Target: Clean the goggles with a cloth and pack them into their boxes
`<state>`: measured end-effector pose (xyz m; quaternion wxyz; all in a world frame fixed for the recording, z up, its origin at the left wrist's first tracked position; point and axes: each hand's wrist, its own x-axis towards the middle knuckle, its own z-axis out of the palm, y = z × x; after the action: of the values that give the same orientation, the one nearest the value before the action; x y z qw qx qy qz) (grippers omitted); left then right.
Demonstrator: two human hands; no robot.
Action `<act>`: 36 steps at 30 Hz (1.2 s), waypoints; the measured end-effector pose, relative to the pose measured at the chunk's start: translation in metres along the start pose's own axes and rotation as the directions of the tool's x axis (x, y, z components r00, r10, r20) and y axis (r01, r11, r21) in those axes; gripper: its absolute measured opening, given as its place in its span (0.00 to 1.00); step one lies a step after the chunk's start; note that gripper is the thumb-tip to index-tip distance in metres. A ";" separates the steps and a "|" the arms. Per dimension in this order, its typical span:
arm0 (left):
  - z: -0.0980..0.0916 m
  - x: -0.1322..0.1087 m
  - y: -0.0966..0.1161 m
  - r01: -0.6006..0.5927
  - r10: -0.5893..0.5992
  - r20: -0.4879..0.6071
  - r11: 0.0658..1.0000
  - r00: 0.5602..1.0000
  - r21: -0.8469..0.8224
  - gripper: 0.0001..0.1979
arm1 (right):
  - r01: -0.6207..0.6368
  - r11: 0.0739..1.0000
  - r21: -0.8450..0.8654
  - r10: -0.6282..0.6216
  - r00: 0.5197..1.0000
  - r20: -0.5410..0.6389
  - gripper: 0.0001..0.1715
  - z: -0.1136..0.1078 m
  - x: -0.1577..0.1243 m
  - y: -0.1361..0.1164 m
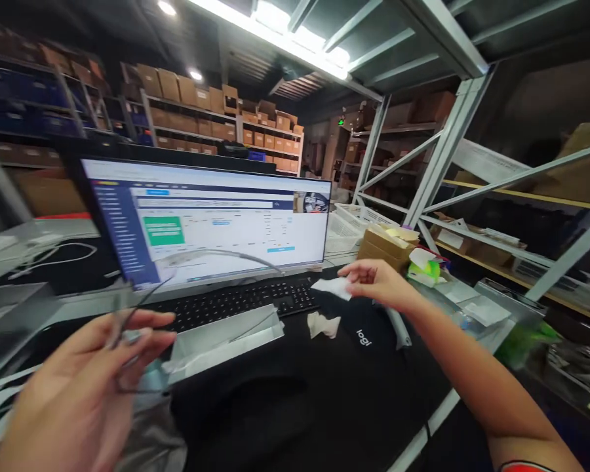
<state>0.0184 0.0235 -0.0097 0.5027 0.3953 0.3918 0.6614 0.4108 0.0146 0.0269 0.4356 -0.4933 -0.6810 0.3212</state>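
At the lower left, my left hand [93, 373] is closed on a pair of thin-framed eyeglasses [122, 321], blurred and partly hidden by the fingers. A slim curved temple arm [226, 254] reaches across in front of the monitor. Between the fingers and thumb of my right hand [376, 283] is a white tissue [335, 286], held above the desk right of the keyboard. A second crumpled tissue [323, 325] lies on the black desk mat below it. Between my hands rests an open, shallow pale box [226, 344], against the front of the keyboard.
Behind the black keyboard [236, 303] stands a lit monitor [216, 223]. The black mat [285, 406] bears a "logi" mark. A cardboard box [386, 246], white baskets [347, 223] and plastic bags [484, 308] sit to the right, beside a metal rack [452, 131].
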 end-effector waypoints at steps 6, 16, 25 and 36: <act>0.011 -0.008 0.016 -0.124 0.122 -0.035 0.990 0.992 -0.062 0.13 | 0.288 0.925 -0.247 -0.258 0.955 0.145 0.13 0.107 -0.023 0.007; 0.009 -0.011 0.017 -0.193 0.194 0.003 0.979 0.981 -0.072 0.10 | 0.470 0.770 -0.431 -0.481 0.872 0.093 0.22 0.168 -0.015 0.048; 0.006 -0.006 0.019 -0.173 0.173 -0.002 0.983 0.985 -0.054 0.11 | 0.429 0.858 -0.283 -0.448 0.894 -0.004 0.11 0.155 -0.008 0.030; -0.008 0.000 0.024 0.086 -0.075 0.065 0.979 0.995 -0.183 0.15 | 0.085 0.922 0.378 -0.041 0.991 -0.124 0.31 0.114 0.036 -0.017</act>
<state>0.0023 0.0179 0.0096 0.5747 0.3494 0.3295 0.6626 0.2959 0.0427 0.0048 0.5718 -0.3942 -0.5947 0.4051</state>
